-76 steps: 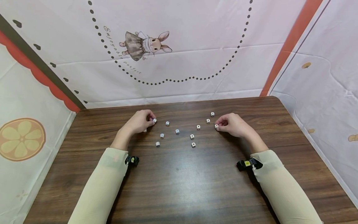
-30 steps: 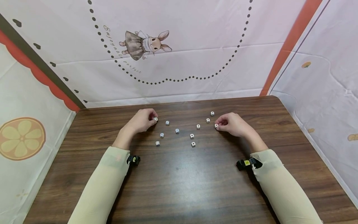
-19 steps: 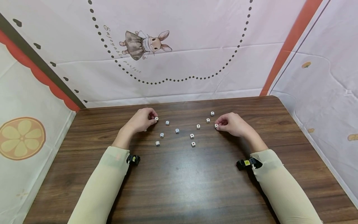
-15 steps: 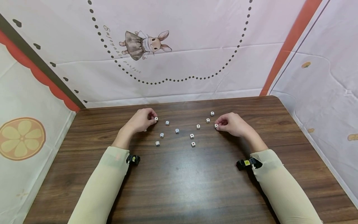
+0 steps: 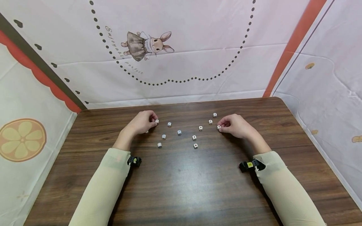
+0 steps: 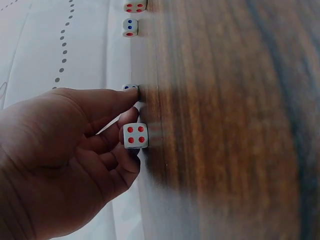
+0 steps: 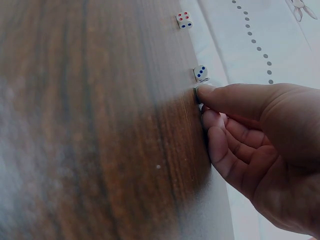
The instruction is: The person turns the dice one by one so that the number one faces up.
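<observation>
In the head view my left hand point(image 5: 144, 122) pinches a white die point(image 5: 156, 121) between thumb and fingertips, at the table's far left; a single dot shows on top. A second die point(image 5: 146, 132) lies partly hidden under that hand; in the left wrist view this die point(image 6: 135, 135) shows four red dots. My right hand point(image 5: 235, 126) pinches another die point(image 5: 219, 127), which also has one dot up. The thumb mostly covers it in the right wrist view, where a blue-dotted die point(image 7: 200, 73) sits just past the thumb tip.
Several dice, such as one with blue dots point(image 5: 179, 132), are spread left of centre. Further dice with a single dot up, one of them nearest the front point(image 5: 195, 146), form a slanting row on the right. The wooden table point(image 5: 181, 188) meets a printed cloth point(image 5: 198, 91) behind.
The die in my left hand has been turned: blue dots faced up at first, now one dot. That hand has lately drifted slightly left and nearer. My right hand holds still.
</observation>
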Tool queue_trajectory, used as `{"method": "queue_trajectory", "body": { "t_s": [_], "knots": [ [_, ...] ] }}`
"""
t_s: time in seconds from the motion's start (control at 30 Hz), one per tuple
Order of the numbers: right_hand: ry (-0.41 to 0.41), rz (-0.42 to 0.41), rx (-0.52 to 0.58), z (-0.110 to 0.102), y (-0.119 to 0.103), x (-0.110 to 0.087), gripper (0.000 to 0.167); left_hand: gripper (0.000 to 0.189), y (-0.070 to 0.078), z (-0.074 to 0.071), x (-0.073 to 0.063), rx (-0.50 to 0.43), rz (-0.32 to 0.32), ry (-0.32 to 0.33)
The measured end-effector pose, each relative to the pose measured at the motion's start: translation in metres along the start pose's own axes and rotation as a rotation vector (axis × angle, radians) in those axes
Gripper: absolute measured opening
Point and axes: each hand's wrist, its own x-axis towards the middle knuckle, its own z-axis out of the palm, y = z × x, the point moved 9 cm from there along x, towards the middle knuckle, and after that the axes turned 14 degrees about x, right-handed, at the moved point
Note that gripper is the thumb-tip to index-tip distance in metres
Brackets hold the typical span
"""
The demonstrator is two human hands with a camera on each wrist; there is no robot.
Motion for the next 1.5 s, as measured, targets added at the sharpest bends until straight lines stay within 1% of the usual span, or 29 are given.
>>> {"method": "queue_trajectory", "body": {
  "t_s": [0.33,0.43,0.67,0.93,1.07,1.2,1.4,1.5],
  "knots": [
    [0.010,0.001,-0.007,-0.001,0.002,0.000,0.010,0.014,-0.001,0.000,0.000,0.015,0.000,0.005],
    [0.010,0.000,-0.004,-0.001,0.002,0.000,0.010,0.018,-0.001,0.000,-0.001,0.030,0.006,0.017],
    [0.006,0.000,-0.002,0.000,0.002,0.000,0.010,0.030,0.002,-0.005,0.000,0.061,0.037,0.068],
    [0.006,0.006,-0.006,0.000,0.003,0.000,0.010,0.040,0.008,-0.010,0.000,0.037,0.036,0.088],
    [0.004,-0.001,-0.006,0.000,0.003,0.000,0.010,0.040,0.014,-0.010,0.001,0.023,0.058,0.104],
    [0.003,-0.010,0.001,0.000,0.002,0.001,0.010,0.039,0.026,-0.010,0.002,0.015,0.096,0.104],
    [0.000,-0.008,0.004,0.000,0.003,0.001,0.010,0.037,0.040,-0.002,0.004,0.010,0.127,0.071],
    [0.002,-0.002,-0.001,0.000,0.003,0.001,0.010,0.036,0.046,0.003,0.006,0.025,0.142,0.065]
  ]
}}
